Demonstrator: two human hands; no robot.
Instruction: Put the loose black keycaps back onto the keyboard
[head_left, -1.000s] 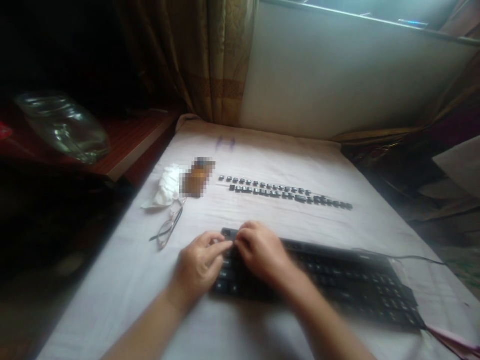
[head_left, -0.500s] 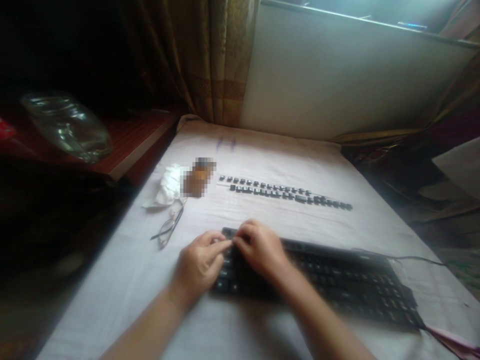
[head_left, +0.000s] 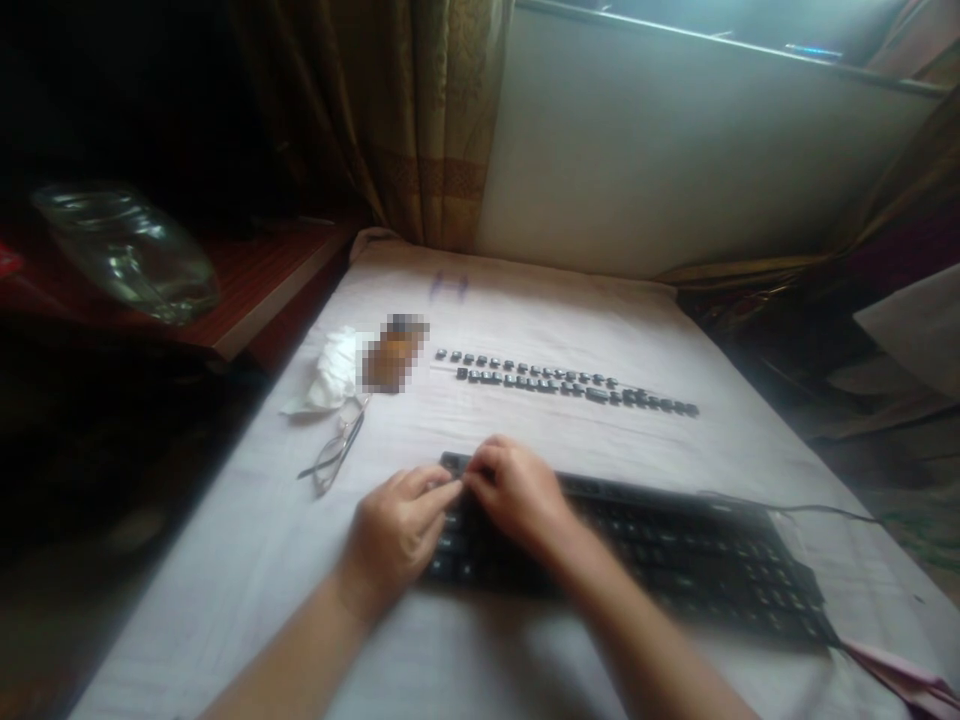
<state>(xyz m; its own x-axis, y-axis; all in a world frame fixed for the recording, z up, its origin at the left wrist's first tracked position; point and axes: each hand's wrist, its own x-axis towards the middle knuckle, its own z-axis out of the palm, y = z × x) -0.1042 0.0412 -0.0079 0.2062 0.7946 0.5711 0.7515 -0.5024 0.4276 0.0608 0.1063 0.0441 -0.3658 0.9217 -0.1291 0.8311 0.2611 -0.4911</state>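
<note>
A black keyboard [head_left: 675, 560] lies on the white cloth in front of me. Over its far left corner my left hand [head_left: 397, 525] and my right hand [head_left: 517, 490] meet fingertip to fingertip. Both hands are closed in a pinch, and whatever sits between the fingertips is too small or hidden to make out. My right hand and forearm cover part of the keys. Beyond the keyboard, several loose black keycaps [head_left: 555, 384] lie in two slanting rows on the cloth.
Eyeglasses [head_left: 334, 455], crumpled white tissue [head_left: 330, 370] and a pixelated orange-brown item [head_left: 390, 355] lie left of the keycaps. A clear jar [head_left: 131, 255] lies on a wooden table [head_left: 277, 285] to the left. The keyboard's cable [head_left: 795, 508] runs right. Pink cloth [head_left: 900, 672] touches the near right.
The view has shifted slightly, so everything sits a little further left. Both hands stay at the keyboard's far left corner, with only a slight change in the left fingers.
</note>
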